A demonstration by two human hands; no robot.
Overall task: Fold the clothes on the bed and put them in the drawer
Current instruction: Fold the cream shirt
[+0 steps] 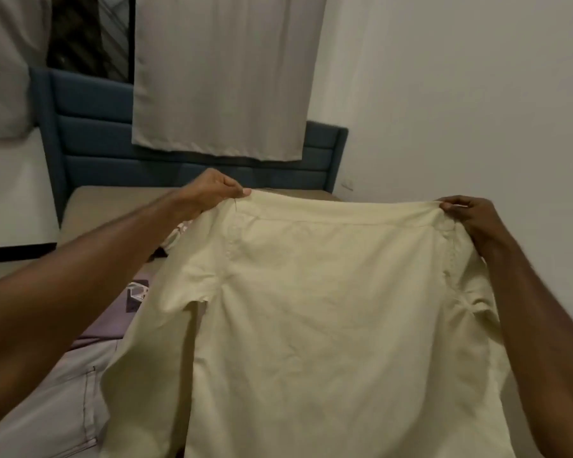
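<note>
Cream shirt (311, 309) held up over the bed (113, 206), spread flat; left hand (212, 190) and right hand (470, 216) each pinch a shoulder edge. Purple garment (113, 319) and pale trousers (53, 408) lie below left (partly hidden). Blue headboard (90, 127) beyond.

A home bedroom is indicated by the bed (119, 203) with a blue padded headboard (93, 127), pale curtains (225, 74) hung behind it, and clothes (57, 401) spread on the mattress.
</note>
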